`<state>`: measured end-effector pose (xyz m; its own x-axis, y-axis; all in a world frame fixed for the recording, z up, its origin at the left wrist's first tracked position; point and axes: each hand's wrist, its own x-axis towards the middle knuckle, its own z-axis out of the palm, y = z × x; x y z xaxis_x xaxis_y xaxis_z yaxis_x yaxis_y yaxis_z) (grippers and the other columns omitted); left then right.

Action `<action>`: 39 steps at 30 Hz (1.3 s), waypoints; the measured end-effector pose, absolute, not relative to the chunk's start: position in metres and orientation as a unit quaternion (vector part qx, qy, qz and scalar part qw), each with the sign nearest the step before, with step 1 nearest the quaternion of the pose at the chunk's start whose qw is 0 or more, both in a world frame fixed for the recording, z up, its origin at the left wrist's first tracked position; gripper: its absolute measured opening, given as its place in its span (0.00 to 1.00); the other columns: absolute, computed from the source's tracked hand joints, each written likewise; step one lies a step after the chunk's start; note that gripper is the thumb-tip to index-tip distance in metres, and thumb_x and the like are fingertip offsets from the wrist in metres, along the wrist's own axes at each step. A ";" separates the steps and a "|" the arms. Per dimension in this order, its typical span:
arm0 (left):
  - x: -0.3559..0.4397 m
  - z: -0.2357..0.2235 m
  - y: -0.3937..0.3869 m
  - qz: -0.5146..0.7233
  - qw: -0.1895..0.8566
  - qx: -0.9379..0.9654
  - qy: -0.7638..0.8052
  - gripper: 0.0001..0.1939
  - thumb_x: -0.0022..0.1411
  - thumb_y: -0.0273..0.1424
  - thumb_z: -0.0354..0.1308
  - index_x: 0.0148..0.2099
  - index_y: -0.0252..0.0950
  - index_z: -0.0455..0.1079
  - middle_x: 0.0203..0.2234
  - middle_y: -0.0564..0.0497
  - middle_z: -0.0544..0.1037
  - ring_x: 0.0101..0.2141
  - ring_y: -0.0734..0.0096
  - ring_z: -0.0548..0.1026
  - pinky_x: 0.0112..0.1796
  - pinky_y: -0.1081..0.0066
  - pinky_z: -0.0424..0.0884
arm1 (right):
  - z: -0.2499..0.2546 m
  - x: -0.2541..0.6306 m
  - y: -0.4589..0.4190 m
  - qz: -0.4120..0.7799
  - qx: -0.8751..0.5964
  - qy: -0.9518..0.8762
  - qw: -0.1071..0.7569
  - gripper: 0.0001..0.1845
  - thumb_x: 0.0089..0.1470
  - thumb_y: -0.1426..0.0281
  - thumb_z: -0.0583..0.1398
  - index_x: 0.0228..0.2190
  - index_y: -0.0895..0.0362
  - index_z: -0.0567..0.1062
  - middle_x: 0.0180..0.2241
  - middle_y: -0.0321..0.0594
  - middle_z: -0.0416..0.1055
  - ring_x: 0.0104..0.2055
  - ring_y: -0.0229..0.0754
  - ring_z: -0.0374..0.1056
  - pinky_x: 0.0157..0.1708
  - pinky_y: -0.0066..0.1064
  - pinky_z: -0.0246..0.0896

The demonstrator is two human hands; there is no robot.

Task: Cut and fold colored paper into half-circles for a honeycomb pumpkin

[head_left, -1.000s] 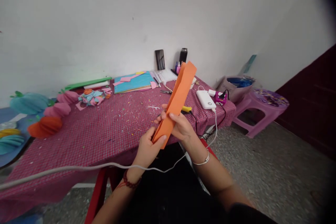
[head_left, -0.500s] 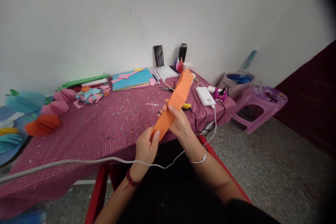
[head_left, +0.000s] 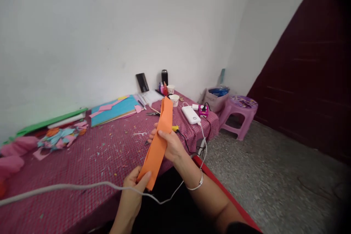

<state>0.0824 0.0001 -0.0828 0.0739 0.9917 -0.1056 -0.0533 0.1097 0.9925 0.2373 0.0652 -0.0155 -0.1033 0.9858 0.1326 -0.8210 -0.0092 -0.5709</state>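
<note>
Both hands hold a folded orange paper [head_left: 157, 151], slanted up and away over the near edge of the counter [head_left: 109, 161]. The left hand [head_left: 134, 188] pinches its lower end, thumb on the face turned up; the right hand [head_left: 170, 145] grips it around the middle, thumb on the same face and fingertips showing past the far edge. A white cable [head_left: 82, 186] crosses in front of the left hand. Just beyond the right hand lies something yellow [head_left: 174, 128], and to its right a white power bank [head_left: 191, 114]. Farther out, past the paper's upper end, stands a paper cup [head_left: 174, 100]. Ahead and left of both hands are blue sheets [head_left: 117, 109], with a heap of paper scraps [head_left: 59, 138] farther left.
</note>
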 end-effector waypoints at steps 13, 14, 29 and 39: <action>0.080 -0.075 0.001 0.527 0.621 0.324 0.481 0.18 0.39 0.33 0.71 0.34 0.40 0.69 0.29 0.54 0.78 0.30 0.63 0.77 0.31 0.66 0.76 | 0.030 0.298 0.055 0.601 -0.106 -0.300 0.733 0.19 0.45 0.66 0.68 0.40 0.55 0.74 0.29 0.33 0.75 0.33 0.42 0.73 0.43 0.41 0.70; 0.078 -0.073 0.003 0.553 0.597 0.320 0.484 0.17 0.40 0.33 0.70 0.33 0.41 0.68 0.29 0.55 0.78 0.30 0.64 0.77 0.30 0.67 0.75 | 0.032 0.300 0.054 0.592 -0.111 -0.302 0.739 0.18 0.45 0.66 0.68 0.40 0.55 0.74 0.30 0.34 0.75 0.35 0.43 0.73 0.44 0.42 0.70; 0.022 -0.005 0.026 0.777 0.338 0.331 0.415 0.12 0.47 0.30 0.66 0.31 0.34 0.66 0.18 0.61 0.66 0.16 0.86 0.58 0.18 0.83 0.55 | -0.013 0.310 0.066 0.433 -0.402 -0.459 0.664 0.11 0.47 0.60 0.67 0.26 0.56 0.77 0.18 0.32 0.68 0.20 0.35 0.61 0.20 0.26 0.56; -0.050 -0.022 0.030 0.523 0.399 0.450 0.605 0.19 0.47 0.47 0.59 0.32 0.36 0.63 0.15 0.62 0.60 0.14 0.82 0.54 0.17 0.79 0.50 | -0.049 0.279 0.071 0.378 -0.496 -0.594 0.509 0.18 0.55 0.55 0.53 0.30 0.57 0.70 0.19 0.31 0.61 0.19 0.35 0.57 0.20 0.27 0.53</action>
<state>-0.0500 0.0304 -0.0216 -0.2773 0.9607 -0.0117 0.1274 0.0489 0.9906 0.2791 0.0707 -0.0493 0.0101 0.9731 0.2300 0.2039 0.2232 -0.9532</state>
